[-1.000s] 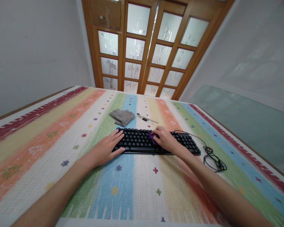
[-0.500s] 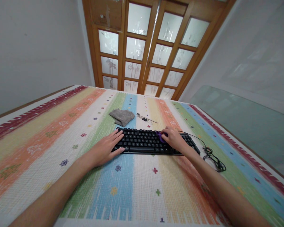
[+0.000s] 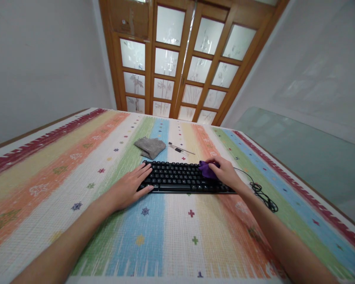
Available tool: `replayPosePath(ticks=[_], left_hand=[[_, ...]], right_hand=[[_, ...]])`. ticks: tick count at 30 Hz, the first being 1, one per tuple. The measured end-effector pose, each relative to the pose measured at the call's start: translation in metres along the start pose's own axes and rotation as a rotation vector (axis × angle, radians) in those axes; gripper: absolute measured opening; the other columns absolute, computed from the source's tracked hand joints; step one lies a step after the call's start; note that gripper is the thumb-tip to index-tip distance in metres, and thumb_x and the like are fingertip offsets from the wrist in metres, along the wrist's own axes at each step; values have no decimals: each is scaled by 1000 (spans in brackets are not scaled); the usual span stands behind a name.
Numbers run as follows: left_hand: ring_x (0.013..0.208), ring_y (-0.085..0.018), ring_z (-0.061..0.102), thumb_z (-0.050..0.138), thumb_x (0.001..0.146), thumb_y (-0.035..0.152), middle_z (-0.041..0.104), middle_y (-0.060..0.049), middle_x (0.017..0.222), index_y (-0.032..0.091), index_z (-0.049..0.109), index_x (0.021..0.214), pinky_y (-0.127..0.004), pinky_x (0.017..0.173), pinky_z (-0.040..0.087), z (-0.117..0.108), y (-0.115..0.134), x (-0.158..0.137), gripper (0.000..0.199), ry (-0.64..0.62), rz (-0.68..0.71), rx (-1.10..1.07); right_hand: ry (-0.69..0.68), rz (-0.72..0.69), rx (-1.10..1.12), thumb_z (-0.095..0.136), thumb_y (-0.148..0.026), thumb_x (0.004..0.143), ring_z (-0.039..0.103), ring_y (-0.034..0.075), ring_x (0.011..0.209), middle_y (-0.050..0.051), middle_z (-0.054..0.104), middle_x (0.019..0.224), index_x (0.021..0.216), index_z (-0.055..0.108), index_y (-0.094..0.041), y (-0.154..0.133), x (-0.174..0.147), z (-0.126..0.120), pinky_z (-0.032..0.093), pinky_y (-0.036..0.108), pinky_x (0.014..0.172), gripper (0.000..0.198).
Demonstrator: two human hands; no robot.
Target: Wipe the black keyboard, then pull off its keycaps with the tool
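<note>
A black keyboard (image 3: 174, 176) lies on the striped tablecloth in front of me. My left hand (image 3: 132, 184) rests on its left end with the fingers stretched out flat and the thumb apart, near the front edge. Over the right part of the keys, my right hand (image 3: 225, 172) pinches a piece of soft purple cleaning gel (image 3: 206, 169) between thumb and fingers. The gel hangs spread to the left of the fingertips, over the keys. My right hand and forearm cover the keyboard's right end.
A folded grey cloth (image 3: 150, 147) lies behind the keyboard. Beside it are a thin rod-like tool (image 3: 183, 149) and a small black piece (image 3: 178, 150). The coiled black cable (image 3: 262, 194) lies to the right. The striped tablecloth (image 3: 177, 236) covers the table.
My right hand has moved slightly to the right and lifted a little, drawing the purple cleaning gel out into a wider, flatter shape. My left hand stays on the keyboard's left end.
</note>
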State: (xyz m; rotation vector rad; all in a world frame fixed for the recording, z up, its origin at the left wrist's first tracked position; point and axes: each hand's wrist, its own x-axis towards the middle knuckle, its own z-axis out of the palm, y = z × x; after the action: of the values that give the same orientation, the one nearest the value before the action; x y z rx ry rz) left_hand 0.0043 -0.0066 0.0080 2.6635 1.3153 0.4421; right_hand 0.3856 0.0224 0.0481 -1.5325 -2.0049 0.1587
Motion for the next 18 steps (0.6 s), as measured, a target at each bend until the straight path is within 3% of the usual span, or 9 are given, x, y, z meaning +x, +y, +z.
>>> replayPosePath(ticks=[6,13,18], left_hand=[[147,-30,32,37,99,57,33,-18,159,10,33,151,-50,120,31,2,0,0,70,27,-10,-34],[147,-35,30,45,94,61,34,-21,158,12,28,152,-55,118,32,8,-5,-1,78,97,-70,-29],[148,-34,29,50,92,58,33,-18,159,15,28,152,-54,118,32,14,-14,-4,77,109,-67,-29]], right_hand=[[13,-15,248,53,-27,88,64,21,88,8,72,96,95,70,-17,-34,10,16,47,35,82,21],[-222,-406,296,54,-11,92,62,18,95,9,68,98,101,70,-15,-111,16,80,48,34,90,19],[-216,-599,149,51,-8,93,57,20,95,11,64,101,107,69,-14,-157,24,117,48,34,91,24]])
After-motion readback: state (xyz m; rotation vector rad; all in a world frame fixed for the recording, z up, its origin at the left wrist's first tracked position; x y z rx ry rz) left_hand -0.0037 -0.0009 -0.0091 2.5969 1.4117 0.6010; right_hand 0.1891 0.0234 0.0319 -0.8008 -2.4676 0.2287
